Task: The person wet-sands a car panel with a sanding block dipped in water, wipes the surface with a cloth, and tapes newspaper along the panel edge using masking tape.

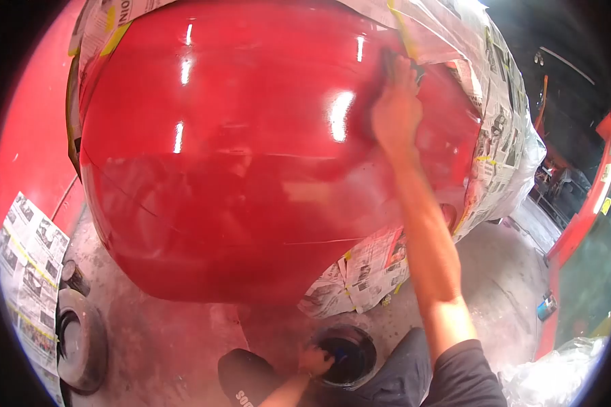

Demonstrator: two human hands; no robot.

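Note:
A large, glossy red panel (251, 129) fills the middle of the head view, edged with taped newspaper (499, 129). My right hand (399, 102) is raised to its upper right part, closed over a dark pad (390, 62) that is pressed to the red surface. Low in the view, my left hand (316, 361) is at the left rim of a black bucket (370, 353) between my knees. Something blue shows inside the bucket beside the fingers. What the left fingers hold, if anything, is too small to make out.
A dark round tyre-like object (91, 339) and a can (73, 277) are on the floor at left, beside newspaper sheets (30, 264). At right are a small can (546, 306), clear plastic sheeting (557, 373) and a red-framed panel (570, 251).

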